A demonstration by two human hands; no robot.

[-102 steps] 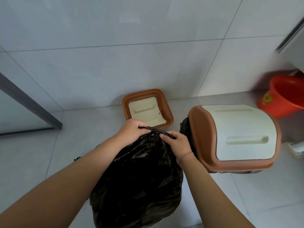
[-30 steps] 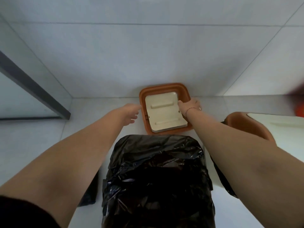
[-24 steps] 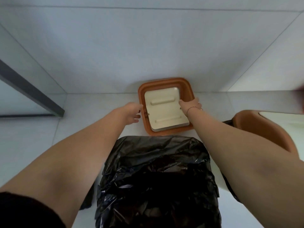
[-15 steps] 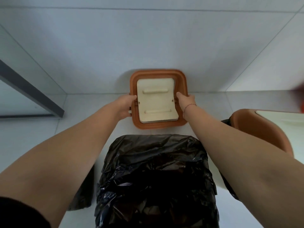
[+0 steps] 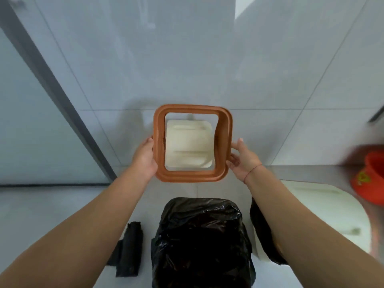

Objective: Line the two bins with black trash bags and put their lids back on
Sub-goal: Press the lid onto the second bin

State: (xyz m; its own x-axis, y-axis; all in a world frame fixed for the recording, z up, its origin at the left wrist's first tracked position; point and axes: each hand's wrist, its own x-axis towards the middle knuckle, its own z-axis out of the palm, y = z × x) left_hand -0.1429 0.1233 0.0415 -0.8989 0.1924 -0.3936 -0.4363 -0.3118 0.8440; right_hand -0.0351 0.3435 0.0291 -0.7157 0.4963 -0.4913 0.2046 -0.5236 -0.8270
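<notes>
I hold a brown square lid frame point(image 5: 192, 175) with a cream swing flap point(image 5: 189, 146) up in the air, in front of the wall. My left hand point(image 5: 145, 157) grips its left edge. My right hand point(image 5: 242, 161) holds its right edge, fingers partly extended. Below it stands a bin lined with a black trash bag point(image 5: 200, 240), its top open and without a lid. To the right is the second bin point(image 5: 324, 217), cream, with its lid on and black bag point(image 5: 261, 231) hanging out at its left side.
A roll of black trash bags point(image 5: 129, 250) lies on the tiled floor left of the lined bin. A red bucket point(image 5: 369, 179) sits at the right edge. A glass partition with a dark frame point(image 5: 52, 84) runs along the left. The grey tiled wall is close ahead.
Both hands reached to the lid on the floor by the wall, took it by its sides and lifted it up off the floor. Earlier they were spreading the bag over the bin.
</notes>
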